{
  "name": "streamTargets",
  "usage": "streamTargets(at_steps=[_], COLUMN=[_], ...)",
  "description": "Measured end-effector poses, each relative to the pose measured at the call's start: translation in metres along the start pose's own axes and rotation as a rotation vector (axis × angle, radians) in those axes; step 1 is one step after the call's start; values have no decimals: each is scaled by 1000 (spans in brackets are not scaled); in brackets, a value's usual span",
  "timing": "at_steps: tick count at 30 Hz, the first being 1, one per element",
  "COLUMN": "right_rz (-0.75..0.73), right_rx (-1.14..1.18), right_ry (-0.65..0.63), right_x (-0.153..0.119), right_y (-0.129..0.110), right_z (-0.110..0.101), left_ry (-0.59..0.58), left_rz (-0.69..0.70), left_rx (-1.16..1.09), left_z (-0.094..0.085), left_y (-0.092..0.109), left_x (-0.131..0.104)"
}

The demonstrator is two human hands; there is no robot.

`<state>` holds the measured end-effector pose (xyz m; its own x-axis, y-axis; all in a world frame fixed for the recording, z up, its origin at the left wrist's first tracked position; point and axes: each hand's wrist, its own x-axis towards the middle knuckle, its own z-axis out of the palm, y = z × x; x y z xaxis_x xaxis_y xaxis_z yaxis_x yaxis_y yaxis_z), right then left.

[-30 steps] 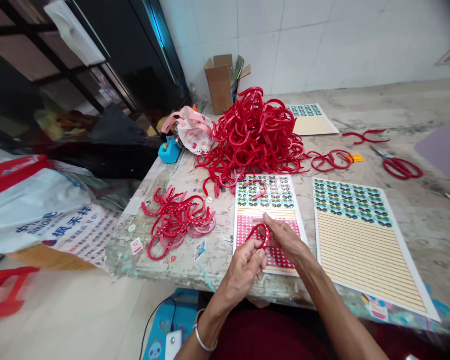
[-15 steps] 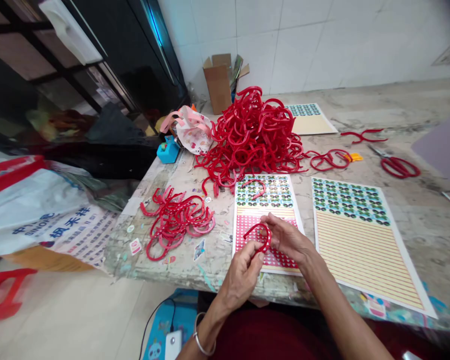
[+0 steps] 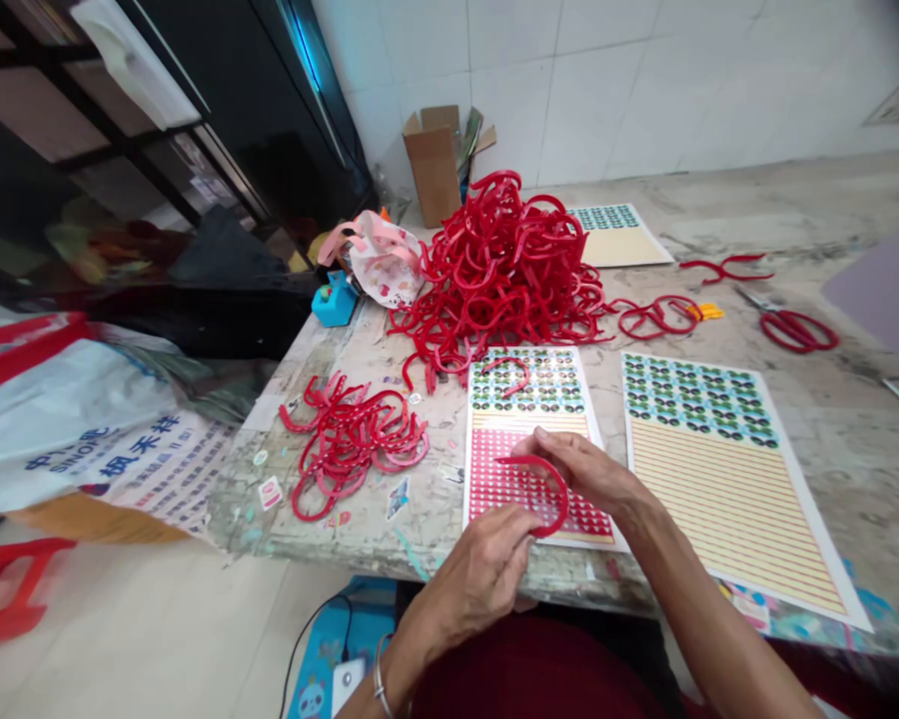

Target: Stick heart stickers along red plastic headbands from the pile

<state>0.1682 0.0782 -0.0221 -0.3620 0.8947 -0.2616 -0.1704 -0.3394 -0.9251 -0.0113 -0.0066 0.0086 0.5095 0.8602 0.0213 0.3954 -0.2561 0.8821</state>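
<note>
A curved red band (image 3: 561, 499) is held over the sticker sheet (image 3: 524, 384) with rows of small hearts on its lower part. My left hand (image 3: 486, 559) pinches the band's lower end. Behind the band's upper part is my right hand (image 3: 584, 469), its fingers bent around the band's far side; their exact hold is partly hidden. Another red band (image 3: 522, 371) lies on the sheet's upper part. A smaller heap of red bands (image 3: 360, 439) lies to the left, and a large pile (image 3: 501, 265) stands behind the sheet.
To the right lies a second sheet (image 3: 711, 489) of stickers and stripes. Red-handled scissors (image 3: 798, 330) are at the right. Behind stand a cardboard box (image 3: 433, 170), a blue tape dispenser (image 3: 335, 300) and a white-pink bag (image 3: 386, 262). A third sheet (image 3: 621, 247) lies near the wall.
The held band has moved right and turned, showing a wider curve. My left hand has shifted right, its back now more toward the camera; my right hand has moved slightly right.
</note>
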Motion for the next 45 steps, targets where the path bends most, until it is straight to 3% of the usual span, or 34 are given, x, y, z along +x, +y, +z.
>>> streamTargets(at_steps=[3, 10, 15, 22, 27, 38, 45], right_rz=[129, 135, -29, -193, -295, -550, -686], right_rx=[85, 160, 53, -34, -59, -107, -165], right_ry=[-197, -198, 3, 196, 366, 576, 647], right_x=[3, 4, 3, 5, 1, -10, -15], right_y=[-6, -13, -15, -18, -27, -42, -48], right_z=[-5, -5, 4, 17, 29, 40, 50], left_ry=[-26, -32, 48, 169, 225, 308, 319], left_rz=[23, -4, -192, -215, -234, -234, -223], left_rx=[25, -49, -220, -523, -530, -681, -751], left_z=[-2, 4, 9, 12, 15, 29, 33], left_y=[0, 1, 7, 3, -3, -13, -18], left_x=[-1, 2, 5, 7, 4, 9, 15])
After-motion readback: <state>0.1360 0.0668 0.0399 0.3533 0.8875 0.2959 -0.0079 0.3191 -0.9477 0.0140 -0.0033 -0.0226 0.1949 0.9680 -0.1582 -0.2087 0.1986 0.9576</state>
